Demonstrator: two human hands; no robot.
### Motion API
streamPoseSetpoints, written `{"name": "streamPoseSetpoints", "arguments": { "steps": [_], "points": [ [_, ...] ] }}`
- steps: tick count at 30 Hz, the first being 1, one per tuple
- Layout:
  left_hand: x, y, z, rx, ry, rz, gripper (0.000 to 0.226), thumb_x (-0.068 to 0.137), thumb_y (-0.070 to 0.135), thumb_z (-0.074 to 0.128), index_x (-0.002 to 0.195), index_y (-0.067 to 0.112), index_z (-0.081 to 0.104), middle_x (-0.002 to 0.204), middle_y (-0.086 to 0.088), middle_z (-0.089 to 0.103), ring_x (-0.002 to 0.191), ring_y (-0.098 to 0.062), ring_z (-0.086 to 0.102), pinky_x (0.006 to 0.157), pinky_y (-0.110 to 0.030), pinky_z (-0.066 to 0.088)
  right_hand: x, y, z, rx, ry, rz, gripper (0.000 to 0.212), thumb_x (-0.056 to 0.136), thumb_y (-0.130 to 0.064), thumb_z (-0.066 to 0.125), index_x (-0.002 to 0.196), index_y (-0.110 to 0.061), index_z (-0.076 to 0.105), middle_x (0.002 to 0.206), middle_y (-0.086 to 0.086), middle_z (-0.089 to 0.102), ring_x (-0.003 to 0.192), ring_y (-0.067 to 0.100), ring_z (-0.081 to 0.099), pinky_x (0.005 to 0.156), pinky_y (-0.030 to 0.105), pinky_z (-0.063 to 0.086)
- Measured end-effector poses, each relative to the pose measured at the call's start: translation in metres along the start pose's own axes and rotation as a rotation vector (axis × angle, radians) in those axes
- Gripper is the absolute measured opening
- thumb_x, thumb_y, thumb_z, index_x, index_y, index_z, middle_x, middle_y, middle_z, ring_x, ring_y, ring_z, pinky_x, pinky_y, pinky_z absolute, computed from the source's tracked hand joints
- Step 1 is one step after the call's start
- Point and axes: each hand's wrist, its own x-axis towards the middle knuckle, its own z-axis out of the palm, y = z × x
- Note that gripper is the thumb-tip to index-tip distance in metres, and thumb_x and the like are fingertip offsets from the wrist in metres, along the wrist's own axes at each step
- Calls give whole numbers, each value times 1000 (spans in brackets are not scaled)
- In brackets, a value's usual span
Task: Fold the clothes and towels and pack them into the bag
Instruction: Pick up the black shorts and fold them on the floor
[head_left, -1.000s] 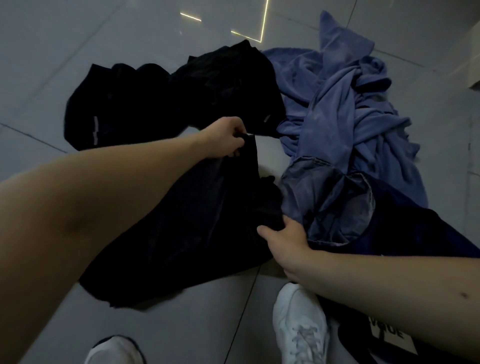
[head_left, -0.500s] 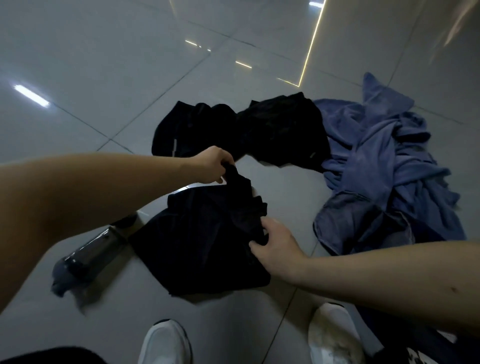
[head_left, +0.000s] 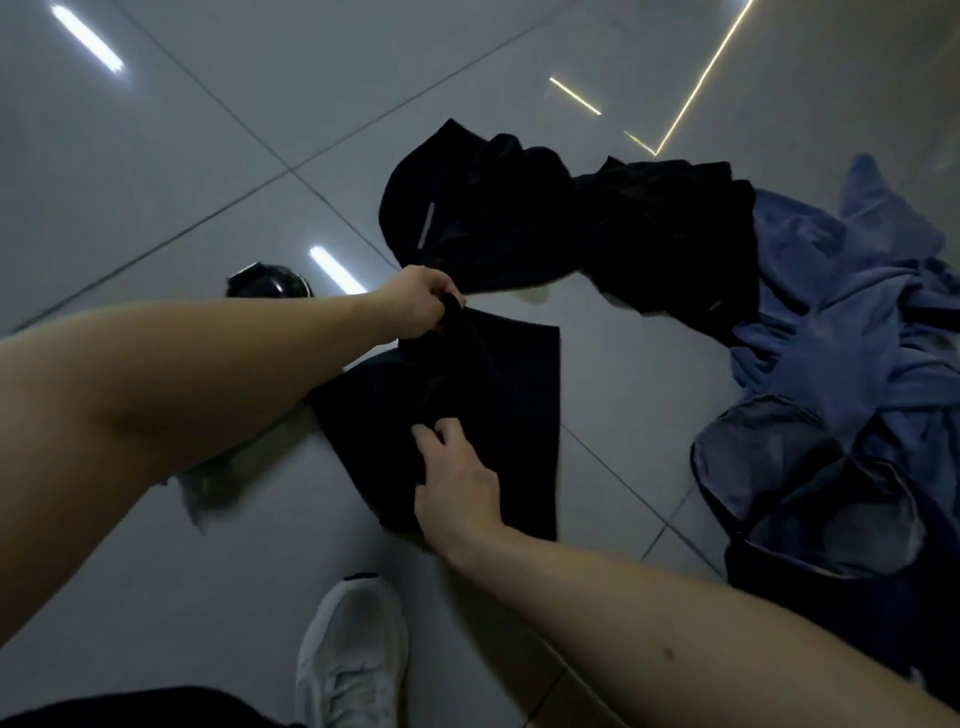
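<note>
**Folding the dark garment: first piece, nothing packed yet**

Step in hand: folding. The dark garment lies on the tiled floor just in front of the person's white shoe. Its right edge is straight and its far right corner is squared.

- Left hand: fingers closed around the garment's far left corner, lifting it into a small peak.
- Right hand: set on the middle of the garment, fingers curled into the cloth and apparently pinching a fold. The contact itself is hidden under the hand.

Behind it is a heap of black clothes, unfolded. To the right is a tangle of blue clothes. Near right is what looks like the open bag; I can't make out anything packed inside.

Next move, as I judge it: bring the lifted corner over towards the near edge while the right hand pins the crease, then smooth it flat. The cloth is limp, so a slack grip will drag the lower layer out of line.

Against half a second ago:
- The garment was a rumpled mound and now lies flatter, with a clean right edge.
- The right hand has moved from the garment's right edge to its middle.
- The left hand keeps its hold on the same corner.
- The dark bottle on the left is now mostly hidden behind the left forearm.
</note>
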Motion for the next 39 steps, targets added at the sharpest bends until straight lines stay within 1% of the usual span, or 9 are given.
{"name": "streamPoseSetpoints", "arguments": {
  "steps": [9,13,16,19,23,25,30,34,39],
  "points": [
    [-11,-24,-1,38,205,-81,34,88,0,44,106,16,68,116,-4,64,108,-23,62,92,-31,52,2,-1,41,24,-221,-249,62,95,-22,56,153,-20,35,163,0,18,150,22,15,110,46,41],
    [-21,-43,18,585,254,335,51,77,0,47,121,18,65,141,-2,50,132,-26,41,114,-40,29,-13,19,20,177,-269,-447,50,89,-5,55,138,-14,59,148,1,52,138,17,45,114,33,39],
    [-40,-57,37,821,59,591,37,79,12,52,113,22,65,120,0,57,112,-25,50,96,-39,41,-18,47,-1,175,-105,-252,36,91,-9,56,123,-18,68,124,-1,68,115,16,62,101,33,49],
    [-69,-69,46,902,-206,552,24,87,29,55,109,22,57,114,2,52,102,-20,57,74,-35,51,-8,91,-17,125,63,242,30,93,-21,57,123,-22,58,122,0,62,110,20,59,95,39,51],
    [-101,-96,48,1075,-283,496,35,90,44,55,114,19,51,119,0,49,108,-21,52,81,-34,49,7,127,-18,201,9,736,69,81,-46,73,135,-13,45,134,8,52,122,30,53,101,47,48],
    [-113,-109,49,1134,-244,480,41,88,49,55,115,19,51,121,-2,49,111,-22,48,87,-36,48,9,130,-11,315,-10,785,71,78,-51,76,130,-13,48,128,7,56,117,31,56,99,45,49],
    [-125,-125,48,1181,-223,483,53,85,56,54,123,19,52,133,-5,46,126,-27,40,119,-43,24,11,127,-7,559,-45,789,28,84,-28,76,102,-13,62,108,9,68,96,29,66,90,41,56],
    [-122,-108,59,1207,-191,542,52,84,56,54,121,19,50,126,-4,48,117,-25,43,108,-39,33,8,139,-33,682,-105,796,39,83,-23,74,115,-7,60,111,12,68,95,32,68,89,47,58],
    [-112,-67,96,1100,-345,706,32,91,27,49,123,20,49,130,-3,47,115,-23,42,98,-35,38,-6,169,-76,634,-200,788,39,89,-22,74,118,-2,57,115,15,66,95,31,68,82,40,59]
  ]
}}
